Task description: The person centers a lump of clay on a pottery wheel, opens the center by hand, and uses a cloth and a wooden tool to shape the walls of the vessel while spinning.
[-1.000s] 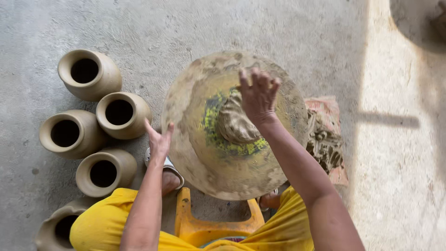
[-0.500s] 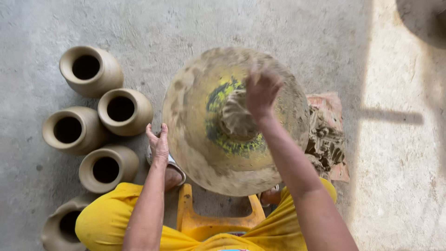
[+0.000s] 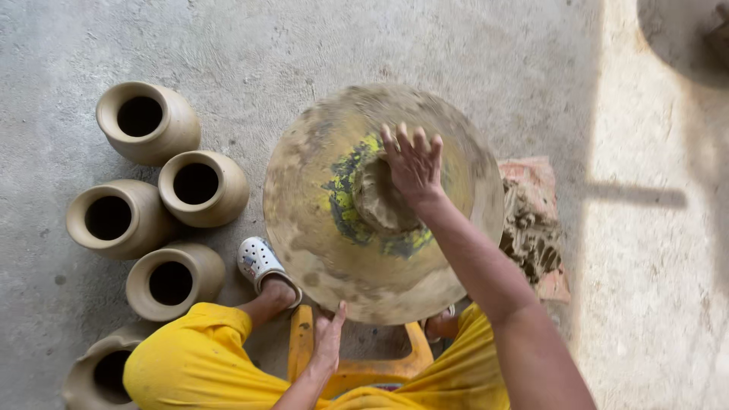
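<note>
A round clay-smeared potter's wheel [image 3: 319, 250] with yellow and green patches fills the centre. A lump of wet clay [image 3: 376, 201] sits at its middle. My right hand [image 3: 414, 163] lies flat on the lump's far right side, fingers spread and pointing away from me. My left hand [image 3: 329, 334] is low at the wheel's near rim, fingers straight, touching or just beside the edge. It holds nothing.
Several unfired clay pots [image 3: 194, 186] stand on the concrete floor at the left. A heap of raw clay [image 3: 531, 228] on a sack lies right of the wheel. A yellow stool [image 3: 357, 368] is under me; my foot wears a white clog [image 3: 258, 262].
My right hand has come down from above the wheel onto the clay lump. My left hand has dropped from beside the wheel's left edge to its near rim.
</note>
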